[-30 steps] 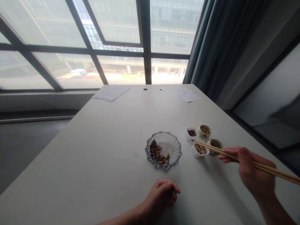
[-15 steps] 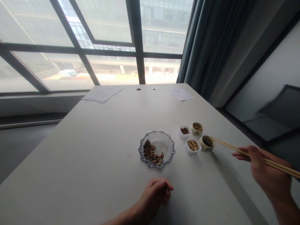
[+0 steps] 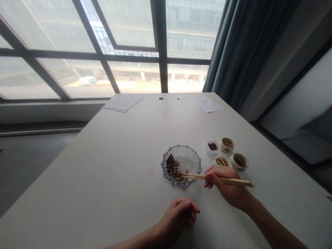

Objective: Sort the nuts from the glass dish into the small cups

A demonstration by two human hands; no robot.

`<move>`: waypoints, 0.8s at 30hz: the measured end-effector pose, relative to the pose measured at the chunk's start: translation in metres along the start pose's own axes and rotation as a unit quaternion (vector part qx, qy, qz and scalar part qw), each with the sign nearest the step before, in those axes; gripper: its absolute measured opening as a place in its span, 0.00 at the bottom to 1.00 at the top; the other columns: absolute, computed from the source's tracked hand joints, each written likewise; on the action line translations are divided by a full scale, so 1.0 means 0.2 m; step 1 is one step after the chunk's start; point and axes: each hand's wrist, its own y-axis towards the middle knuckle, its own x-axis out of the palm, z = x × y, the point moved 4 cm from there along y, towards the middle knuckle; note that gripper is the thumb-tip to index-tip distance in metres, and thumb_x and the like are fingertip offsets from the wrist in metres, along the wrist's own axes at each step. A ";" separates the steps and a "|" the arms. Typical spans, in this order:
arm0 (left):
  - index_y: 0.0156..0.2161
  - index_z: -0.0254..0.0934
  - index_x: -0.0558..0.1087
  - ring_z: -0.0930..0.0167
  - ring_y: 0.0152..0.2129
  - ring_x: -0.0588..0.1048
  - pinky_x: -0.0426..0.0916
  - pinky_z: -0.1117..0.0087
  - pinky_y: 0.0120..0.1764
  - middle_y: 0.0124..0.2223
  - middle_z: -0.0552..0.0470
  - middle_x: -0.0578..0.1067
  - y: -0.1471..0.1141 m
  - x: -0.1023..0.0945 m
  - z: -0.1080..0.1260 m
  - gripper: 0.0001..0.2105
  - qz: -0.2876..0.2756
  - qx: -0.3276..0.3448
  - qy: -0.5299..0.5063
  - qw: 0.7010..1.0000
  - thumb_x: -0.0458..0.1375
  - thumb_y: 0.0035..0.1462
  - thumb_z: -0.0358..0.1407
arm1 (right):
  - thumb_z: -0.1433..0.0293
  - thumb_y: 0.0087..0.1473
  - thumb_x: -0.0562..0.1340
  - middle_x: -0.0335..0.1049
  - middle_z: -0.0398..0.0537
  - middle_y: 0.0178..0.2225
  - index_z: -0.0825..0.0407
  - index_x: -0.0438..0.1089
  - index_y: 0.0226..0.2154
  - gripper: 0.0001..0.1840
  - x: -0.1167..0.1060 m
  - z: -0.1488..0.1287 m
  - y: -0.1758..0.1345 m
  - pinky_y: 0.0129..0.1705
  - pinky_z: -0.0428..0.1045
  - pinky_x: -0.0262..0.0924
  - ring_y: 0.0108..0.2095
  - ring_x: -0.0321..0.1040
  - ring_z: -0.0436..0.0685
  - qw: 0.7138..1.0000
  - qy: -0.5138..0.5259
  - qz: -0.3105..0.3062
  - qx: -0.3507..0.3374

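Note:
My right hand (image 3: 228, 185) is closed round a pair of wooden chopsticks (image 3: 220, 179). Their tips reach into a scalloped glass dish (image 3: 193, 157), down among dark brown and striped seeds or nut pieces (image 3: 176, 169) heaped on its left and lower side. Whether the tips pinch a piece is too small to tell. Below the dish, my left hand (image 3: 178, 216) rests on the table with its fingers curled in and nothing visible in them. Just behind my right hand is a white tub of tan nuts (image 3: 222, 161), partly hidden by the fingers.
Beside that tub stand a cream cup with dark contents (image 3: 239, 162), another cream cup with brown nuts (image 3: 226, 144) and a white tub of brown pieces (image 3: 212, 147). Paper sheets (image 3: 123, 103) lie at the far left of the white table (image 3: 124, 145), a crumpled sheet (image 3: 209, 103) far right.
My right hand has carried the chopsticks left, from the dark-filled cup to the glass dish. My left hand stays in place. The view has turned slightly left.

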 end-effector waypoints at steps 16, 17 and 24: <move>0.29 0.29 0.79 0.74 0.18 0.64 0.53 0.73 0.25 0.21 0.51 0.68 0.01 0.00 -0.01 0.22 -0.014 -0.005 -0.014 1.000 0.70 0.51 0.52 | 0.63 0.69 0.60 0.77 0.46 0.29 0.51 0.78 0.29 0.19 0.03 0.12 0.01 0.33 0.47 0.69 0.29 0.75 0.52 0.999 0.023 0.001 0.029; 0.30 0.29 0.79 0.74 0.18 0.64 0.53 0.73 0.25 0.21 0.51 0.68 0.01 0.00 -0.01 0.23 -0.013 -0.004 -0.014 1.000 0.70 0.51 0.52 | 0.63 0.69 0.60 0.77 0.46 0.29 0.51 0.78 0.29 0.18 0.03 0.13 0.01 0.33 0.47 0.69 0.29 0.75 0.52 0.999 0.023 0.009 0.032; 0.29 0.29 0.79 0.74 0.18 0.64 0.54 0.73 0.25 0.21 0.51 0.69 0.00 0.00 0.00 0.22 -0.009 -0.004 -0.013 1.000 0.71 0.51 0.51 | 0.63 0.69 0.60 0.77 0.45 0.29 0.50 0.77 0.28 0.19 -0.01 0.12 0.01 0.34 0.47 0.68 0.30 0.75 0.51 1.000 0.000 -0.009 0.020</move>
